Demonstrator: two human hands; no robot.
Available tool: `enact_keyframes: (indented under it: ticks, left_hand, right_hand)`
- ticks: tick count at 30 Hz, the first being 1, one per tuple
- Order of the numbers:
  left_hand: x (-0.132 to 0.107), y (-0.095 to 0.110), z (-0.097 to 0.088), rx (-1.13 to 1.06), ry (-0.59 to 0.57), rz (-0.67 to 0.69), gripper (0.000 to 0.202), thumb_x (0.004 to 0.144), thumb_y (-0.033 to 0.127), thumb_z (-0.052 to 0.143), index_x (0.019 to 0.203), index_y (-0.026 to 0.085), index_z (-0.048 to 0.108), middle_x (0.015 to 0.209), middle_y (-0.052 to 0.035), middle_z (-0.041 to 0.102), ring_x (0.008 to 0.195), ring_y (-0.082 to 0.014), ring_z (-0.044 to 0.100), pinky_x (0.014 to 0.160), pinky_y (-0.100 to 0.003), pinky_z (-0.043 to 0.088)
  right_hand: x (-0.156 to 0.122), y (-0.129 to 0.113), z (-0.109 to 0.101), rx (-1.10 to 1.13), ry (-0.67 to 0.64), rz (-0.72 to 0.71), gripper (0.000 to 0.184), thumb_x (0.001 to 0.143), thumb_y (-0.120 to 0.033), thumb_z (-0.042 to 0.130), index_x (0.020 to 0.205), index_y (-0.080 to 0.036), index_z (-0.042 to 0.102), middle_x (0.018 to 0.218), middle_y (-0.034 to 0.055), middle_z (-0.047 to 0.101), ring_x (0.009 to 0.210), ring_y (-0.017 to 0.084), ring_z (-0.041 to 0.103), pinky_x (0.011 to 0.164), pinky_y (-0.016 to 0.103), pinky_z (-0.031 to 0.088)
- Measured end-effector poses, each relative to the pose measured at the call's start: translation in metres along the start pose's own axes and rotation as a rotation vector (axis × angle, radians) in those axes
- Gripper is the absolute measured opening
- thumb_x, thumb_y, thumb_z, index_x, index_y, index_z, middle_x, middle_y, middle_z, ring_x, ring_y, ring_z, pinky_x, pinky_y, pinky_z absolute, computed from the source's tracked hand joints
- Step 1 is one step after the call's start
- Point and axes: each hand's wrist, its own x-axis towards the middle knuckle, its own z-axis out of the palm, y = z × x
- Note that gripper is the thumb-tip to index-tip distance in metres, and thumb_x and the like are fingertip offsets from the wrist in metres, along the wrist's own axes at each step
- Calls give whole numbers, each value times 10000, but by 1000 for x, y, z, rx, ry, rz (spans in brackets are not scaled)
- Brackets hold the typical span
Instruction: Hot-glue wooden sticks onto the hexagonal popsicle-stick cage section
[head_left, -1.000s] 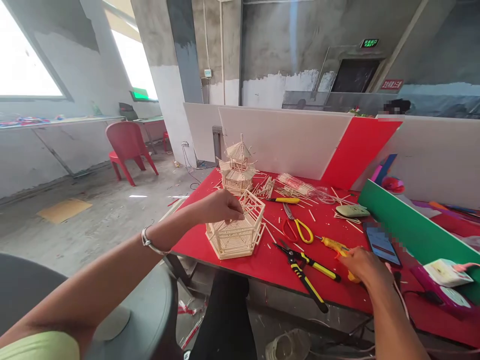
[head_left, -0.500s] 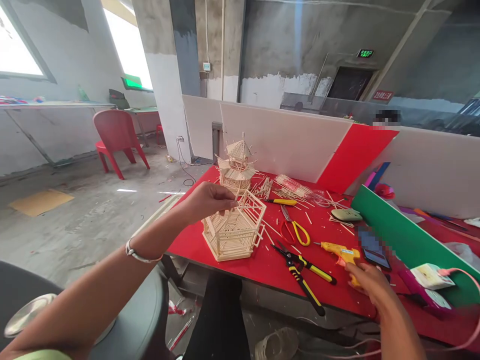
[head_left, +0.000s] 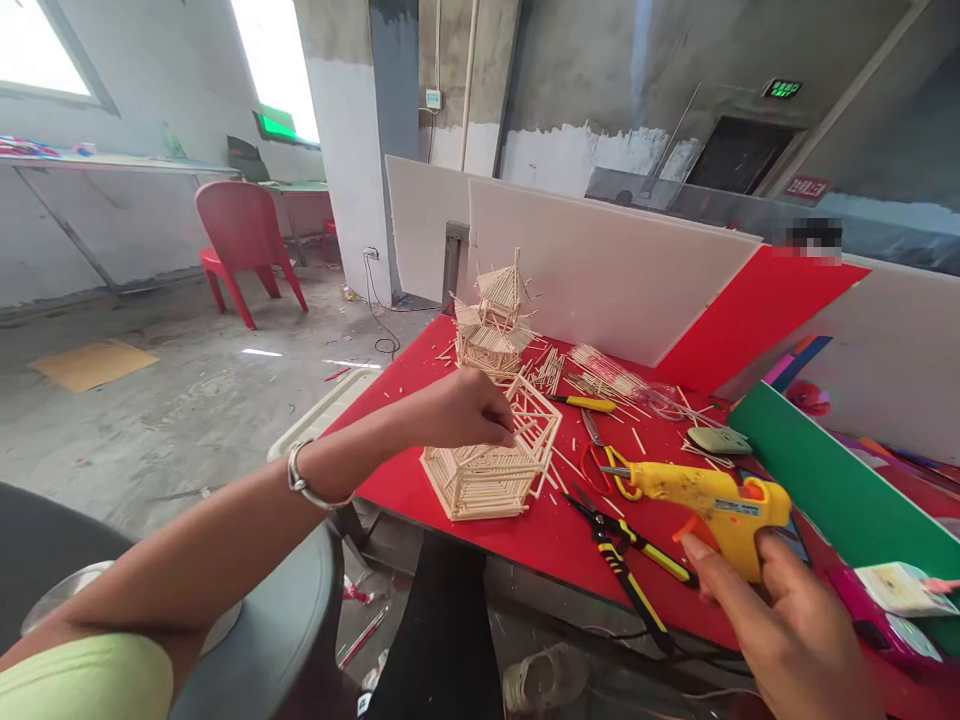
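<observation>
**Glue gun up, L hand steadying stick frame**

Red tabletop [head_left: 420, 480], big → small:

- Hex stick frame [head_left: 491, 455] sits near the front-left edge, tipped up on one side. Looks v. light, stiff but brittle – thin glued sticks, joints prob snap under squeeze. Best held at the rim corners or base ring w/ light pinch, not mid-span.
- Finished stick tower [head_left: 496, 325] stands behind it toward the back edge, apart from the frame.
- Yellow glue gun [head_left: 712, 500] is lifted off the tabletop over the front-right part, nozzle pointing left toward the frame. Rigid plastic, easy grip at the handle; tip prob hot.
- Black/yellow cutters [head_left: 626, 560] lie flat by the front edge.

Left hand [head_left: 461, 408]: fingers curled shut, pinching the frame's top rim. Right hand [head_left: 780, 620]: fingers wrapped round the gun handle, one up near the trigger.
</observation>
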Motion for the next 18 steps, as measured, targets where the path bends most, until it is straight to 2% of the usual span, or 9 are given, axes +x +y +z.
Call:
enact_keyframes:
  ticks: [3, 6, 11, 18]
  left_hand:
    - [8, 9, 5, 89, -48, -3, 74, 707, 206, 731, 661, 157, 762, 536, 37, 610, 506, -73, 489, 487, -217, 327]
    - [12, 14, 10, 178, -109, -29, 68, 708, 169, 720, 649, 163, 752, 536, 43, 619, 502, -77, 491, 498, -229, 319]
    - [13, 14, 15, 264, -140, -50, 102, 707, 145, 692, 632, 178, 753, 536, 33, 643, 511, -96, 506, 507, -245, 317]
    - [19, 12, 16, 301, -152, -48, 81, 711, 154, 712, 661, 183, 769, 586, 25, 678, 542, -100, 542, 501, -230, 310]
  right_hand:
    - [3, 14, -6, -57, 16, 35, 515, 677, -703, 696, 917, -250, 651, 815, 53, 734, 735, 258, 680, 594, 306, 522]
    - [-1, 20, -7, -61, -13, 68, 581, 646, -739, 694, 954, -247, 665, 880, 60, 759, 792, 272, 699, 619, 306, 537]
    - [-13, 6, -3, -57, -58, 123, 505, 738, -725, 630, 951, -267, 639, 848, 27, 754, 763, 235, 688, 647, 281, 525]
    - [-14, -5, 9, 60, -86, 81, 463, 761, -654, 657, 990, -252, 656, 890, 34, 762, 809, 226, 700, 670, 252, 520]
